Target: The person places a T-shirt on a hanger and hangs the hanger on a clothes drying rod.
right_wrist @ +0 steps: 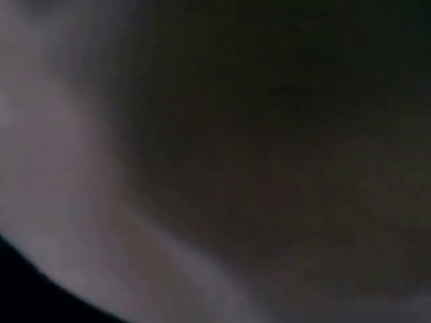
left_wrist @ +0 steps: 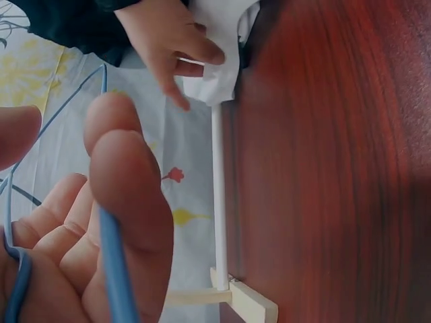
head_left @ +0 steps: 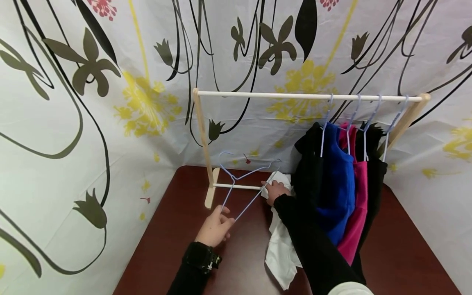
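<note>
In the head view my left hand [head_left: 215, 228] holds a light blue wire hanger [head_left: 234, 178] by one end, its hook towards the rack. The left wrist view shows the blue wire [left_wrist: 118, 276] running between thumb and fingers. Further right, my right hand [head_left: 276, 191] lies over the upper end of a crumpled white garment [head_left: 282, 246], its fingers loosely stretched and touching the cloth. From the left wrist, the same right hand [left_wrist: 165, 40] shows with its fingers apart over the white cloth [left_wrist: 222, 81]. The right wrist view is dark and blurred.
A small rack with a white top rail [head_left: 258, 95] stands against a flowered sheet. At its right hang black garments, a blue one [head_left: 335, 184] and a pink one [head_left: 359, 205] on blue hangers. A lower bar [head_left: 236, 186] crosses near the dark red table [head_left: 155, 246].
</note>
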The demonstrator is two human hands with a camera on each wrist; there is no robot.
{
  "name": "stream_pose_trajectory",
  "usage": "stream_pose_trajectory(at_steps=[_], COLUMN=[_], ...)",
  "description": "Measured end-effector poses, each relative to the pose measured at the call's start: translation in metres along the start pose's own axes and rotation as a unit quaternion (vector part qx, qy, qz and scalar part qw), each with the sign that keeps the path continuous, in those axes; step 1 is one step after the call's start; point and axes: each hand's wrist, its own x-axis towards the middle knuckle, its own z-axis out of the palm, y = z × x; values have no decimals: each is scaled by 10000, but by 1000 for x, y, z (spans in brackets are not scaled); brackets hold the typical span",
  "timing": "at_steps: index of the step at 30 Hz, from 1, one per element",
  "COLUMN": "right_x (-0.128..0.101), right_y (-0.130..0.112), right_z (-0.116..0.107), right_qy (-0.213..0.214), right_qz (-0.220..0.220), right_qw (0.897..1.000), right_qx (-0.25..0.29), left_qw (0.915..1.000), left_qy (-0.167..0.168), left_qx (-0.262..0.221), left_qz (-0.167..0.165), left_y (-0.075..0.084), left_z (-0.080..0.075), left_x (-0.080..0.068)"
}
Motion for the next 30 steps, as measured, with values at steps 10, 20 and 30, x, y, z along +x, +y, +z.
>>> stream_pose_trajectory(at_steps=[10,20,30], right_x=[4,-1,-6], right_y=[20,13,1], right_z=[21,33,40], right_qy=[603,1289,1562], right_qz=[275,450,203], right_qw=[9978,9906,9865], right_qx=[-17,-37,-459], left_qw=[9998,9997,9996], left_qy=[-117,-158,-186], left_qx=[105,104,-6], left_qz=[-135,-160,-204], left_y=[4,-3,-8], left_z=[7,10,9], left_x=[2,-2,-3])
